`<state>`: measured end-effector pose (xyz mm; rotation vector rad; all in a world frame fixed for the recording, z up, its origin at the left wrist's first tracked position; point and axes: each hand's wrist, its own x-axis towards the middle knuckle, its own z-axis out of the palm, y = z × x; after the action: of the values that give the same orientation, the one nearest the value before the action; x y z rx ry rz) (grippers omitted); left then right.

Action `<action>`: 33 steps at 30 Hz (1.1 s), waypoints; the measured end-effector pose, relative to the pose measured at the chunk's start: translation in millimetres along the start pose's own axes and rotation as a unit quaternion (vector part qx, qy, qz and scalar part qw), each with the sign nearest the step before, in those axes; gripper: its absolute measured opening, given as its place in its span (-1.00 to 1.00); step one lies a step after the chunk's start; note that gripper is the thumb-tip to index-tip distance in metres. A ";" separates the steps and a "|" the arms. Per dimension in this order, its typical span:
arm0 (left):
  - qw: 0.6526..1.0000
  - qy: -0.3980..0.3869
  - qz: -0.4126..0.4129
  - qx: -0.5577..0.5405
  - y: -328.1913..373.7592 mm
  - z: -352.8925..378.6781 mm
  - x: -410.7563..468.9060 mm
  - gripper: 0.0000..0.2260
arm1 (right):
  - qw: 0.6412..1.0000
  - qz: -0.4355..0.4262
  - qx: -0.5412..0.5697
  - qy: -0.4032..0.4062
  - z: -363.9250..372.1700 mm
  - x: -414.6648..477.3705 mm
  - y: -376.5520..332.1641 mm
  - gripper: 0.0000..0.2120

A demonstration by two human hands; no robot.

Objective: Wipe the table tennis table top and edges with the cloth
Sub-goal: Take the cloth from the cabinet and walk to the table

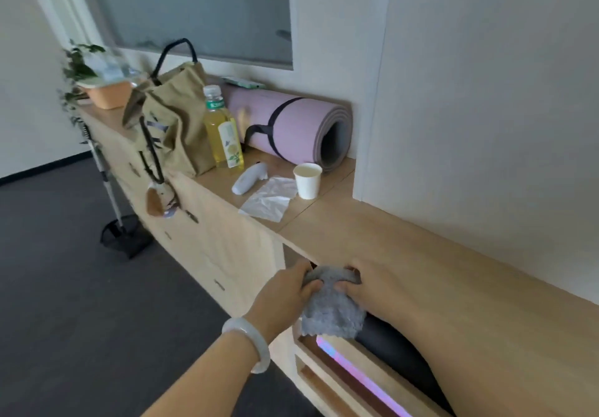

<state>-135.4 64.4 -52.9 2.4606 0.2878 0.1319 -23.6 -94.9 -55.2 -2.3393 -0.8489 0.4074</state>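
Observation:
A grey fluffy cloth (330,309) hangs between my two hands at the front edge of a light wooden counter (421,254). My left hand (285,290), with a pale bangle on its wrist, pinches the cloth's upper left part. My right hand (372,283) grips its upper right part, thumb on the fabric. The cloth's lower half dangles over an open wooden compartment (324,361) below the counter. No table tennis table is in view.
On the counter behind stand a white paper cup (307,180), a crumpled tissue (269,201), a white handheld device (248,178), a yellow drink bottle (223,131), a khaki bag (168,125), a rolled pink mat (291,128) and a potted plant (97,82). Dark floor lies left, with a black stand (124,235).

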 end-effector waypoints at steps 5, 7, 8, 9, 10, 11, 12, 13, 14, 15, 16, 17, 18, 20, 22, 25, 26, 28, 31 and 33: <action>0.966 0.141 -0.192 -0.096 -35.6 -16.1 -174.1 -0.86 | 0.987 -0.136 0.033 -0.081 85.0 -56.5 -80.0 -0.81; 0.946 0.182 -0.248 -0.098 -49.1 -22.3 -246.9 -0.79 | 0.973 -0.164 0.043 -0.154 129.1 -93.5 -114.3 -0.80; 0.933 0.203 -0.283 -0.091 -55.5 -25.6 -286.4 -0.79 | 0.963 -0.180 0.041 -0.197 153.2 -114.6 -134.0 -0.80; 0.917 0.224 -0.318 -0.084 -61.8 -28.3 -325.1 -0.80 | 0.951 -0.196 0.041 -0.234 175.5 -136.4 -152.8 -0.80; 0.899 0.251 -0.351 -0.079 -67.3 -31.4 -366.3 -0.81 | 0.938 -0.210 0.046 -0.273 198.5 -160.5 -173.6 -0.79; 0.878 0.282 -0.379 -0.081 -70.7 -33.7 -407.3 -0.82 | 0.923 -0.222 0.055 -0.309 221.3 -185.7 -194.0 -0.77; 0.856 0.314 -0.401 -0.085 -73.4 -34.6 -448.9 -0.82 | 0.909 -0.234 0.066 -0.339 243.5 -213.1 -215.0 -0.74; 0.834 0.347 -0.420 -0.086 -75.4 -34.5 -489.7 -0.82 | 0.896 -0.247 0.073 -0.362 265.3 -241.1 -236.2 -0.70; 0.811 0.379 -0.438 -0.084 -76.3 -34.5 -528.7 -0.82 | 0.885 -0.263 0.077 -0.376 287.0 -268.6 -257.0 -0.67; 0.785 0.412 -0.455 -0.083 -77.0 -35.0 -566.5 -0.82 | 0.876 -0.280 0.074 -0.385 308.2 -295.7 -277.9 -0.65; 0.757 0.445 -0.471 -0.085 -78.7 -35.4 -603.5 -0.82 | 0.867 -0.298 0.070 -0.393 329.0 -322.2 -299.6 -0.65; 0.730 0.473 -0.486 -0.088 -81.4 -35.1 -640.3 -0.82 | 0.858 -0.315 0.065 -0.401 349.7 -349.1 -321.4 -0.64; 0.704 0.497 -0.500 -0.087 -84.0 -34.5 -678.7 -0.81 | 0.846 -0.333 0.059 -0.411 370.7 -377.5 -343.8 -0.64; 0.657 0.532 -0.528 -0.085 -86.0 -32.2 -757.9 -0.77 | 0.820 -0.365 0.053 -0.438 412.3 -438.5 -386.4 -0.64; 0.617 0.556 -0.551 -0.078 -84.8 -30.3 -842.1 -0.76 | 0.792 -0.381 0.059 -0.474 455.3 -505.1 -427.0 -0.66; 0.556 0.581 -0.592 -0.060 -72.8 -28.1 -961.8 -0.82 | 0.741 -0.391 0.055 -0.543 513.5 -608.0 -478.4 -0.73; 0.533 0.589 -0.605 -0.057 -68.0 -27.8 -998.3 -0.86 | 0.721 -0.398 0.046 -0.565 530.2 -641.1 -494.5 -0.75; 0.487 0.609 -0.624 -0.051 -60.4 -27.4 -1063.7 -0.92 | 0.683 -0.420 0.024 -0.597 560.4 -703.0 -526.3 -0.80; 0.426 0.634 -0.645 -0.041 -58.5 -30.5 -1147.6 -0.95 | 0.638 -0.450 0.006 -0.624 603.0 -782.1 -573.5 -0.82; 0.395 0.645 -0.653 -0.037 -66.9 -32.9 -1196.2 -0.94 | 0.614 -0.465 -0.001 -0.638 634.5 -825.6 -603.6 -0.84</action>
<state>-1313.7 -150.0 -96.3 0.7407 2.5158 1.2169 -1222.3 6.6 -93.8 -0.8977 -2.4385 1.5678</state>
